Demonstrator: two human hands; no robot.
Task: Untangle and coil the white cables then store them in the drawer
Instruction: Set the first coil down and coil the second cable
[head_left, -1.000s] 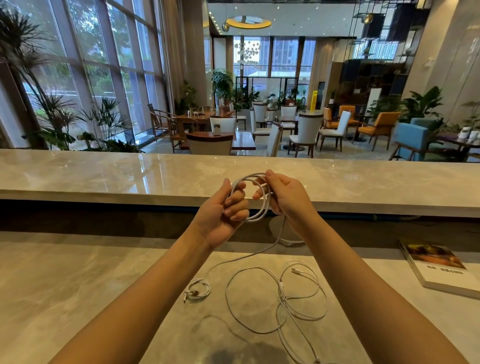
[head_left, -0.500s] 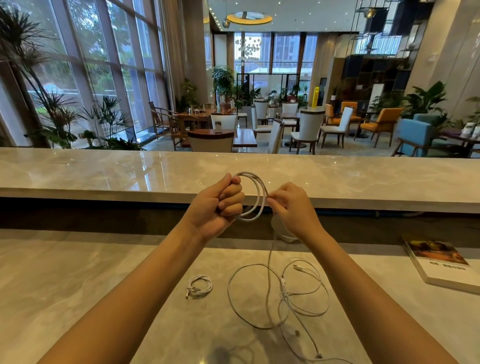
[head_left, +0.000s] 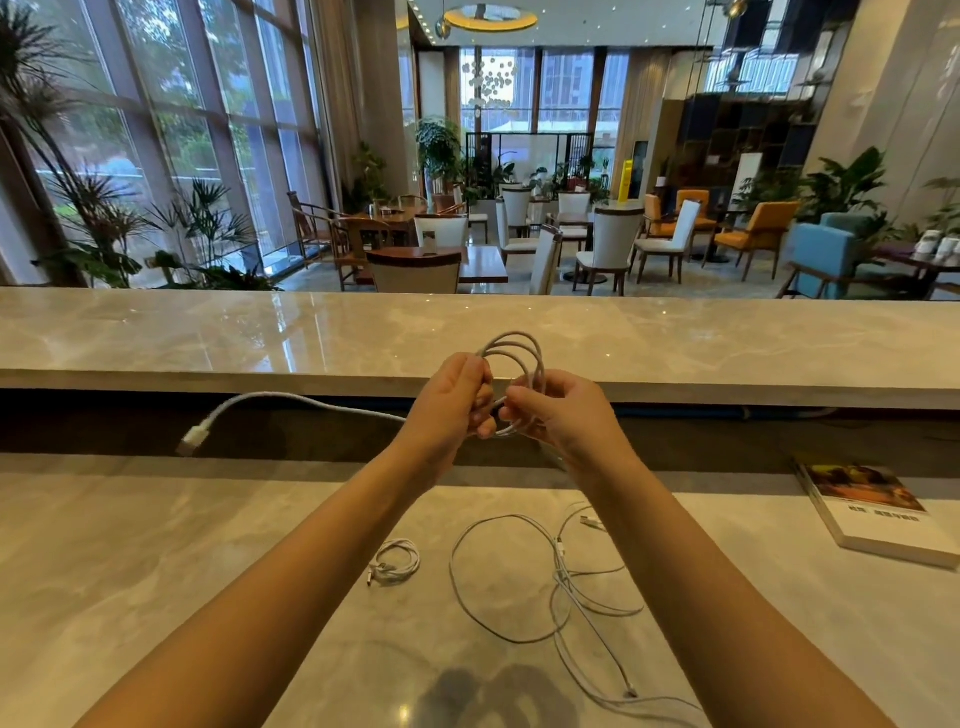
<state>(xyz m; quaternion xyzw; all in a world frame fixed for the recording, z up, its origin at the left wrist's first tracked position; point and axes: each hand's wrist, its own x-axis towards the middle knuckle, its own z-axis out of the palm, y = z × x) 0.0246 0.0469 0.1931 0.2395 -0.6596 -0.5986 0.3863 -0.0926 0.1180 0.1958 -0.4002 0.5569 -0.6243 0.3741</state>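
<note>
The lower counter (head_left: 156, 571) offers open marble across its left part, from the near edge to the dark recess (head_left: 104, 431) under the raised ledge (head_left: 208, 343). The ledge closes off the far side at hand height. The left hand (head_left: 449, 402) and right hand (head_left: 566, 415) grip a white cable coil (head_left: 514, 345) before the ledge front, and its free end (head_left: 195, 436) sticks out leftward across the recess (in mid-air). Under the forearms lie a small coiled cable (head_left: 395, 564) and a loose tangle (head_left: 558, 577), near each other. A book (head_left: 878, 514) occupies the far right; bare marble separates it from the tangle.
</note>
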